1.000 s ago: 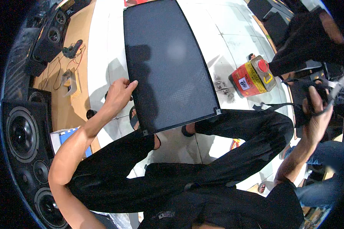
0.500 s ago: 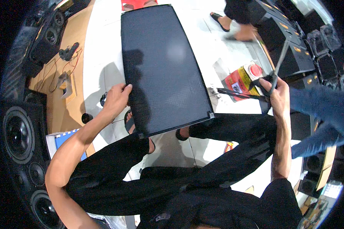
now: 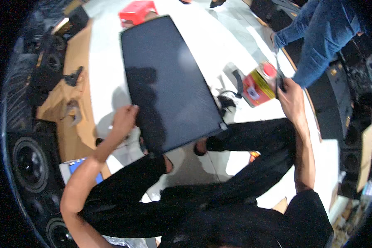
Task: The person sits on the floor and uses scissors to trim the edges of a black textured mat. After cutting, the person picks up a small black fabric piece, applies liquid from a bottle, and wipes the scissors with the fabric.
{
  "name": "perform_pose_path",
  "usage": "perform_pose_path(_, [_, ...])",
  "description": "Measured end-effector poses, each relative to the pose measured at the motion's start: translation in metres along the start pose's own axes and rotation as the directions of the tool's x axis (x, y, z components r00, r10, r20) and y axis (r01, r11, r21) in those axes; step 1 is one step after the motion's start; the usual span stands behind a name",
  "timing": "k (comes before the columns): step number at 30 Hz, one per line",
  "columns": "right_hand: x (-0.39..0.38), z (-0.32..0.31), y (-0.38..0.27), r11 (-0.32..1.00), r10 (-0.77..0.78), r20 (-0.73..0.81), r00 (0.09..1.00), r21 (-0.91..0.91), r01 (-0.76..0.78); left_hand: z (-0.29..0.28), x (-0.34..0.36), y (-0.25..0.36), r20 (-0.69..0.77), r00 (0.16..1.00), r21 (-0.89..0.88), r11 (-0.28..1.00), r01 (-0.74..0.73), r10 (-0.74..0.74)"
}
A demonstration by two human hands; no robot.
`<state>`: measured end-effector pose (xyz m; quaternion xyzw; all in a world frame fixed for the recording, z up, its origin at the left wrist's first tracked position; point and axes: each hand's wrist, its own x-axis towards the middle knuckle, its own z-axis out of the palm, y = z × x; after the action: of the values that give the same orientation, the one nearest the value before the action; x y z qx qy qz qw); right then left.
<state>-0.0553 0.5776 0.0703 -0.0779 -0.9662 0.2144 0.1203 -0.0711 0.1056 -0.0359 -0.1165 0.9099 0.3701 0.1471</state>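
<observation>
Left hand (image 3: 125, 118) clamped on left edge of dark mesh panel (image 3: 167, 78) — steadying it flat across white floor (image 3: 103, 62) and lap. Right hand (image 3: 288, 93) clenched around thin dark tool (image 3: 278, 72), poised beside red-and-yellow can (image 3: 258, 84) — within easy reach.

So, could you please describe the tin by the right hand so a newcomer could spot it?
Start at the big dark panel lying on the white floor. Just off its right edge, beside the right hand, sits a tin can. It is the only red and yellow thing there.
</observation>
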Motion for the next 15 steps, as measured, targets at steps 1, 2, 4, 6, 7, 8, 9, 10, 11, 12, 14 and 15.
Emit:
perform_pose_path(1, [0.002,0.013,0.002,0.995,-0.063,-0.013,0.998,0.081,0.064,0.004,0.008,-0.02,-0.054,0.998,-0.003,0.999,-0.043,0.043])
perform_pose_path(2, [-0.001,0.014,0.0,0.988,-0.022,0.015,1.0,0.152,0.019,0.006,0.008,-0.013,-0.009,1.0,-0.042,0.999,-0.022,0.022])
perform_pose_path(4, [-0.008,-0.001,-0.014,0.986,0.068,0.098,0.993,0.147,-0.082,0.006,0.002,0.011,0.018,0.999,-0.092,0.995,-0.03,0.032])
perform_pose_path(6, [-0.012,0.0,-0.018,0.984,0.086,0.105,0.991,0.146,-0.101,0.0,-0.002,0.015,0.023,0.999,-0.103,0.994,0.029,-0.027])
perform_pose_path(7, [-0.014,0.007,-0.012,0.974,0.062,0.061,0.996,0.212,-0.074,-0.002,-0.002,0.014,0.029,0.999,-0.106,0.994,0.035,-0.032])
perform_pose_path(8, [-0.014,0.012,-0.015,0.961,0.045,0.027,0.999,0.273,-0.051,-0.003,-0.004,0.013,0.019,0.999,-0.097,0.995,0.034,-0.033])
perform_pose_path(9, [-0.014,0.011,-0.019,0.964,0.052,0.06,0.997,0.257,-0.066,-0.004,-0.005,0.013,0.011,0.999,-0.087,0.996,0.033,-0.032])
perform_pose_path(10, [-0.014,0.008,-0.025,0.967,0.062,0.092,0.994,0.24,-0.082,-0.005,-0.007,0.014,0.005,0.999,-0.076,0.997,0.032,-0.031])
perform_pose_path(11, [-0.015,0.004,-0.029,0.971,0.076,0.12,0.99,0.215,-0.101,-0.004,-0.008,0.015,-0.013,0.999,-0.078,0.996,0.041,-0.042])
perform_pose_path(12, [-0.014,0.005,-0.028,0.973,0.062,0.128,0.99,0.213,-0.089,-0.002,-0.009,0.017,-0.03,0.998,-0.079,0.996,0.049,-0.051])
perform_pose_path(14, [-0.015,0.007,-0.029,0.967,0.055,0.119,0.991,0.24,-0.082,-0.003,-0.014,0.024,-0.038,0.997,-0.095,0.993,0.065,-0.069])
perform_pose_path(15, [-0.016,0.007,-0.029,0.964,0.054,0.114,0.992,0.253,-0.081,-0.003,-0.014,0.026,-0.041,0.997,-0.108,0.993,0.053,-0.058])
